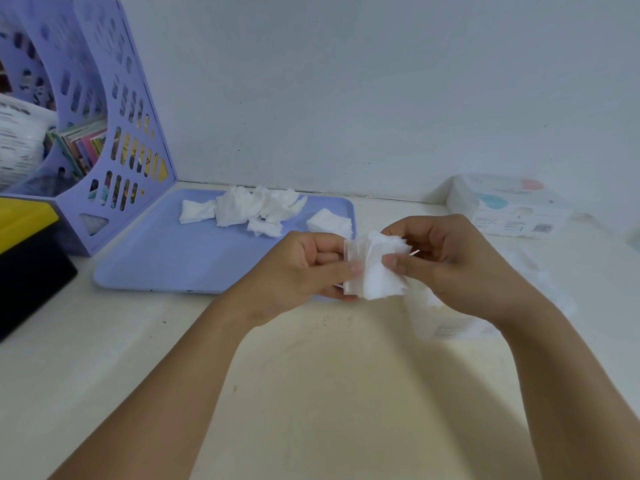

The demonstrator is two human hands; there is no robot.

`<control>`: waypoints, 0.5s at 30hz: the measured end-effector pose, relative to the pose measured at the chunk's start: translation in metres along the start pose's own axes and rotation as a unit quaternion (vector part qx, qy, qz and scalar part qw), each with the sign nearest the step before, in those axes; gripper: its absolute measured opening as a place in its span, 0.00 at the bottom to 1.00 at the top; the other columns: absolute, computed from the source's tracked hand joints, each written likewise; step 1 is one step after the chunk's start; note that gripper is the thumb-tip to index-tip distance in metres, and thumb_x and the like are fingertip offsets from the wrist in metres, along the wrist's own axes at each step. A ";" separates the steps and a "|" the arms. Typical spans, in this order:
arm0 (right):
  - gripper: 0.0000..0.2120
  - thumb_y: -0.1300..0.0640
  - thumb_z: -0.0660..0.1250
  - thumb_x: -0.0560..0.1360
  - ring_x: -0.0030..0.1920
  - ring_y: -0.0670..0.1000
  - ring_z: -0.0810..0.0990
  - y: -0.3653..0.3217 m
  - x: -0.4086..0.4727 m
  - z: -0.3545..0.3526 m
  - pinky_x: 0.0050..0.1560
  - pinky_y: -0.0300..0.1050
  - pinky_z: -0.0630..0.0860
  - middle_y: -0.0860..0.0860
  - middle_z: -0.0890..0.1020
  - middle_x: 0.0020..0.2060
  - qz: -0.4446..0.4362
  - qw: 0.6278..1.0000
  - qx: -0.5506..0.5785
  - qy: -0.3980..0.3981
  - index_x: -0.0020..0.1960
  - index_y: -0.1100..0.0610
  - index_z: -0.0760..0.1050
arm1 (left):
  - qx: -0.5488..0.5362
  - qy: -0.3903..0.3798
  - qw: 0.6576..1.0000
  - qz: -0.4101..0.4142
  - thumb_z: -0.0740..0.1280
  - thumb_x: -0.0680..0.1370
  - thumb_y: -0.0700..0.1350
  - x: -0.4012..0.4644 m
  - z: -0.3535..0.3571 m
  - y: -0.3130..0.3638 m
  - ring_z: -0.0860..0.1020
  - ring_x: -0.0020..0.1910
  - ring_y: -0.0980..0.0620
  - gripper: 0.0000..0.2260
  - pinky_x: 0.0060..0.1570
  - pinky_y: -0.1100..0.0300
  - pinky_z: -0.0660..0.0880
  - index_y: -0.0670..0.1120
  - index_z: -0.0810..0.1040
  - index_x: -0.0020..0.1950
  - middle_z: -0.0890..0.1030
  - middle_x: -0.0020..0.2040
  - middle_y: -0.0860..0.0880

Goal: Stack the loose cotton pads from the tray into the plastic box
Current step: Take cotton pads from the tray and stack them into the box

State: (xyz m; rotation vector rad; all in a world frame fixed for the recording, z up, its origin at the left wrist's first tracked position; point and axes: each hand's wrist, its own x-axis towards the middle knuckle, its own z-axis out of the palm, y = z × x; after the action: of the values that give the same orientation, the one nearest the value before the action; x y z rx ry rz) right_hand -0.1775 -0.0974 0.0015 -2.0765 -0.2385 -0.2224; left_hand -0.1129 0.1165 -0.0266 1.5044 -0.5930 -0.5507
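Head view: left hand (311, 268) and right hand (446, 261) pinch cotton pads (375, 268) between them.

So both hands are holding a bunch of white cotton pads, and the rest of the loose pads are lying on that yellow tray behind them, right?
Nearly. The head view shows both the left hand and the right hand holding the bunch of cotton pads, and the loose pads do lie behind them, but the tray is pale blue-purple, not yellow.
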 end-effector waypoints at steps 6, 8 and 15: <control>0.11 0.70 0.71 0.75 0.40 0.43 0.83 -0.003 0.000 0.001 0.43 0.33 0.78 0.48 0.87 0.41 -0.027 0.998 0.052 0.024 0.49 0.55 0.85 | 0.007 -0.005 1.000 0.028 0.65 0.79 0.29 0.001 -0.005 -0.005 0.85 0.53 0.47 0.14 0.53 0.57 0.81 0.37 0.79 0.64 0.85 0.56 0.40; 0.12 0.71 0.71 0.74 0.41 0.41 0.83 -0.004 0.000 0.003 0.43 0.31 0.77 0.46 0.87 0.42 -0.039 0.997 0.058 0.037 0.49 0.55 0.85 | 0.000 0.005 0.999 0.032 0.65 0.80 0.29 0.002 -0.005 -0.005 0.84 0.55 0.47 0.14 0.54 0.57 0.81 0.38 0.79 0.64 0.85 0.56 0.41; 0.07 0.68 0.72 0.74 0.45 0.50 0.85 -0.002 0.001 -0.003 0.48 0.39 0.80 0.51 0.87 0.44 -0.047 0.993 0.075 0.082 0.50 0.60 0.85 | -0.032 0.020 0.999 0.034 0.65 0.79 0.29 0.002 -0.005 -0.004 0.85 0.53 0.50 0.13 0.51 0.60 0.81 0.40 0.80 0.62 0.86 0.55 0.45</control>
State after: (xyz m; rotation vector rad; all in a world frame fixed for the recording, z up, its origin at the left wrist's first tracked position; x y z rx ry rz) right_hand -0.1771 -0.0994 0.0046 -1.8881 -0.2453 -0.4190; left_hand -0.1078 0.1187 -0.0302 1.4275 -0.5880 -0.4823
